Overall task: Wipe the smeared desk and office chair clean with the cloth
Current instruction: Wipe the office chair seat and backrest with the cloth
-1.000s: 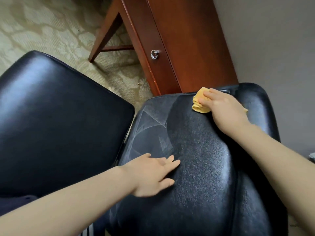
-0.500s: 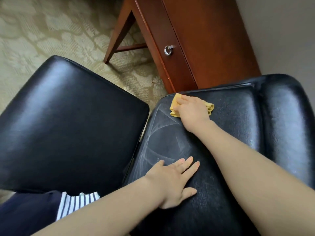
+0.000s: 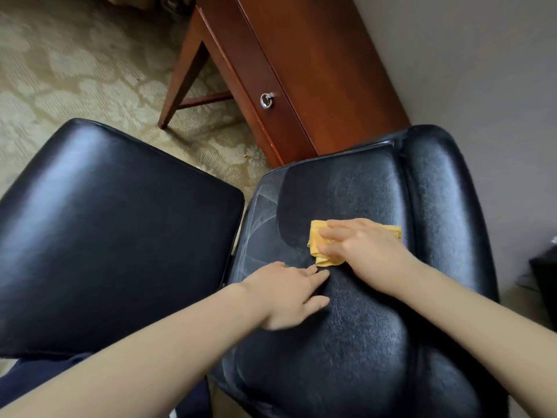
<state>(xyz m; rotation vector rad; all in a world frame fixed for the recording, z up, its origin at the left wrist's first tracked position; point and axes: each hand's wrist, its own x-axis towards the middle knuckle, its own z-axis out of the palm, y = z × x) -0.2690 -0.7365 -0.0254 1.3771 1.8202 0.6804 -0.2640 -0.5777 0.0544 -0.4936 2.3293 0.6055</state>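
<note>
A black leather office chair fills the lower view: its seat [image 3: 114, 230] on the left and its backrest [image 3: 361, 327] on the right. Pale smear streaks [image 3: 259, 233] show on the backrest's left part. My right hand [image 3: 364, 251] presses a crumpled yellow cloth [image 3: 319, 251] flat onto the backrest, fingers laid over it. My left hand [image 3: 289, 294] rests flat on the backrest just below the cloth, fingers straight, fingertips nearly touching it. The reddish wooden desk [image 3: 316, 70] stands beyond the chair.
The desk's drawer front carries a metal ring pull [image 3: 266, 101], and a slanted desk leg [image 3: 184, 76] stands on patterned beige carpet [image 3: 75, 70]. A grey wall [image 3: 482, 70] is on the right. A dark object [image 3: 545, 276] sits at the right edge.
My right hand has dragged the cloth from the backrest's top edge down to its middle, close to my left hand. My left hand stayed flat on the backrest.
</note>
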